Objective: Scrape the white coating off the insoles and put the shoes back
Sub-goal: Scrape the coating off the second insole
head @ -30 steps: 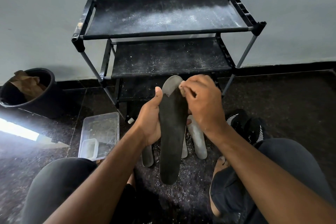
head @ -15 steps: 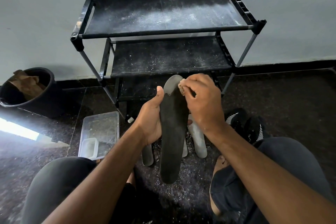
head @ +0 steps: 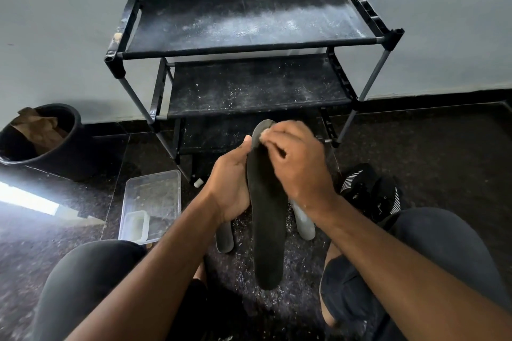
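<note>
Beside your left knee a clear rectangular plastic tray [head: 155, 196] lies on the speckled dark stone floor [head: 443, 147], flecked with pale crumbs, with a smaller clear tub [head: 134, 225] inside its near corner. Further left, a round black bin [head: 41, 144] holds crumpled brown paper [head: 38, 127]. Your left hand [head: 231, 187] grips a long dark foam insole [head: 267, 227] from its left edge, upright before you, grey-white coating left only at its rounded tip. Your right hand [head: 297, 167] curls its fingertips onto that tip. Two pale grey insoles [head: 304, 221] lie on the floor behind it. Black mesh shoes [head: 371, 191] sit by your right knee. The black fabric-shelved rack [head: 249, 25] is dusted white.
</note>
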Tool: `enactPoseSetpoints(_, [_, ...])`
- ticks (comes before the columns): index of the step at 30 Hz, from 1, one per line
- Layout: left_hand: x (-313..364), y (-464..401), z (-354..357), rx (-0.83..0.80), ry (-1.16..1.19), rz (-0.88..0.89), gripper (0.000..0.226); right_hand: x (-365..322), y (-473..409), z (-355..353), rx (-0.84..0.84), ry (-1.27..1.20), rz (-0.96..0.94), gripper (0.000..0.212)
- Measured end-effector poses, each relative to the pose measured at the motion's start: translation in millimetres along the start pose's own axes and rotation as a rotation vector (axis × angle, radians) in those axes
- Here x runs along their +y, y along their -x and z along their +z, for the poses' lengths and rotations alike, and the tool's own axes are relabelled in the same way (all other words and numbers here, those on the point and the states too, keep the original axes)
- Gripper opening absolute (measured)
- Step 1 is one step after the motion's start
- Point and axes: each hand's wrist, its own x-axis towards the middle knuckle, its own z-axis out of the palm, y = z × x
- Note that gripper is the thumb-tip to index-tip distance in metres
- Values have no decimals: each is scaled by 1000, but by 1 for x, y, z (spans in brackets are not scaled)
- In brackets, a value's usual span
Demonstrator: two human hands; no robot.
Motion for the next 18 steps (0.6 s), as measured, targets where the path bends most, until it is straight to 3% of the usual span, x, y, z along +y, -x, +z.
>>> enactPoseSetpoints(4, [2,-2,-4,38,1,48,52,-7,11,10,-115,-46,-63,12])
enactPoseSetpoints(10, [-1,-1,1,15,-18,45,50,2,-8,-3,9,-35,65,8])
enactPoseSetpoints(15, [2,-4,-7,58,-18,0,54,-15,14,10,-125,-60,-57,13])
enactPoseSetpoints(18, [-1,-4,-6,34,13,5,48,-7,3,6,-80,-48,-27,8])
